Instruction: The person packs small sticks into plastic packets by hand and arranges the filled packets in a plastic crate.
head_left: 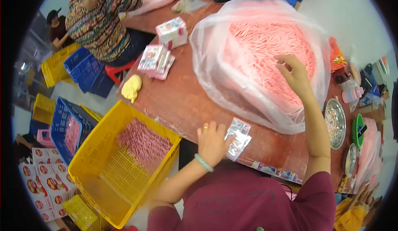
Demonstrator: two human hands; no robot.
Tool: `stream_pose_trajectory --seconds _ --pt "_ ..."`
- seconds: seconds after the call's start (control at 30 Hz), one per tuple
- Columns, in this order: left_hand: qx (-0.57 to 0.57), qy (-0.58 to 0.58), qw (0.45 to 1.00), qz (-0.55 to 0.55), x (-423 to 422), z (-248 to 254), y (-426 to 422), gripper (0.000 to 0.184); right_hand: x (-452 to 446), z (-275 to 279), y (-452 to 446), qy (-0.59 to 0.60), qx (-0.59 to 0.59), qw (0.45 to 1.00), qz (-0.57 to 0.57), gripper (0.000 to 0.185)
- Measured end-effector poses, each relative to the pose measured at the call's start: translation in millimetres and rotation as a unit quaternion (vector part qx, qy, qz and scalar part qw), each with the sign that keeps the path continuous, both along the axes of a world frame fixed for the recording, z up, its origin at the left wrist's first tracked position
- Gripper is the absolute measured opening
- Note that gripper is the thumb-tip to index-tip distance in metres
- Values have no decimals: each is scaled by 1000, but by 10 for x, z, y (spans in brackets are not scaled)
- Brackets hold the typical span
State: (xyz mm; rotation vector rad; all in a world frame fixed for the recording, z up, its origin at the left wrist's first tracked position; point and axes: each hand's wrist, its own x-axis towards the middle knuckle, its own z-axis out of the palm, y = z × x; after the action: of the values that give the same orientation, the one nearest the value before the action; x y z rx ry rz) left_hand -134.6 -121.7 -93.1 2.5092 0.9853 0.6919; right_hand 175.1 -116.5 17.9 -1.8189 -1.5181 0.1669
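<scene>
On how far along things look: pink pieces (pixel 145 144) lie across one end of the yellow basket (pixel 124 177) beside the bench (pixel 178 94), while the sack (pixel 207 67) on the bench holds a broad heap of pink sticks (pixel 269 44), so judging by the heap, much is still left there. Two small stacks of printed packets, one upright (pixel 172 32) and one flat (pixel 153 61), sit towards the bench's left edge; whether they are filled cannot be told. The silvery sachets (pixel 238 142) lie overlapping close to the bench's near edge, between the basket and the sack. The left hand (pixel 212 144) rests palm down just left of them, its fingers slightly spread and its thumb side at their left edge, apparently touching; they are not gripped. The right hand (pixel 295 75) is over the right part of the heap, fingers loosely curled with the thumb apart from them, and no stick shows between them; whether the fingertips touch the sticks cannot be told. The sachets are well apart from this hand, towards the bench's near edge.
</scene>
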Motion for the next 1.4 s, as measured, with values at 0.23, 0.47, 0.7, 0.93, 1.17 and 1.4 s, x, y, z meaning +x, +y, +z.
stream_pose_trajectory --seconds 0.23,0.47,0.7,0.93,1.17,1.4 --pt "-29 36 999 -1 207 -252 -171 14 437 -111 389 -81 14 996 47 23" --pt "-54 -54 996 -51 195 -276 -93 15 694 -423 1738 -111 -19 992 63 17" --pt "-231 -134 963 -45 150 -91 30 18 794 -372 2287 -340 -108 917 178 26" --pt "-185 -158 964 -108 90 -189 118 14 777 -418 2160 -402 -69 890 204 17" --pt "-417 -174 892 -3 -25 15 155 11 630 -406 2012 -434 -19 876 208 15" --pt "-430 -200 880 -19 -68 -99 196 14 642 -423 1982 -440 46 862 248 11"
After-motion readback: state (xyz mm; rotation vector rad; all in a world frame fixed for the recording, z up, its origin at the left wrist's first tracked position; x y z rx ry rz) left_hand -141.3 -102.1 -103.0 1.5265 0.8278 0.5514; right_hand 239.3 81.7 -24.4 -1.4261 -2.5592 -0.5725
